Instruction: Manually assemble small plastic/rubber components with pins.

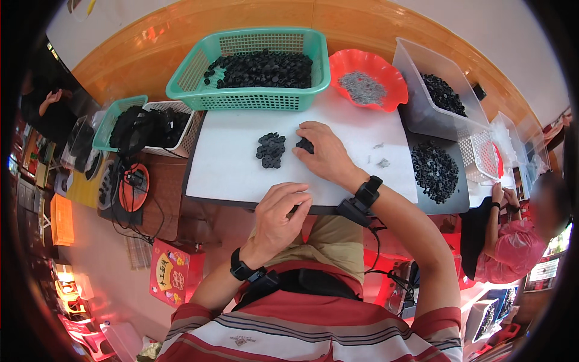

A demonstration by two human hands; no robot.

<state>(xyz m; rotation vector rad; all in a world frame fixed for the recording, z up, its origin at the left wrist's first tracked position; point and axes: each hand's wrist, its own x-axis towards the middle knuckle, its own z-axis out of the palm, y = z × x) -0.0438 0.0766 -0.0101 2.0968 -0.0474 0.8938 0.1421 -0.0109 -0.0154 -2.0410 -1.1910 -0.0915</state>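
On the white board (235, 123) sits a small pile of black round parts (271, 149). Just right of it, my right hand (327, 154) curls its thumb and fingers around a smaller cluster of the same black parts (305, 145), partly hidden under the fingers. My left hand (278, 218) hovers at the board's near edge with its fingers bent and drawn together. A dark spot shows between its thumb and fingertips; I cannot tell what it is. A few thin metal pins (383, 163) lie on the board to the right of my right hand.
A green basket (253, 101) of black parts stands at the back, beside a red dish (395, 84) of metal pins. A clear bin (416, 90) and a heap of black parts (434, 172) are on the right. Cables (136, 226) hang at left; another person (512, 241) sits at right.
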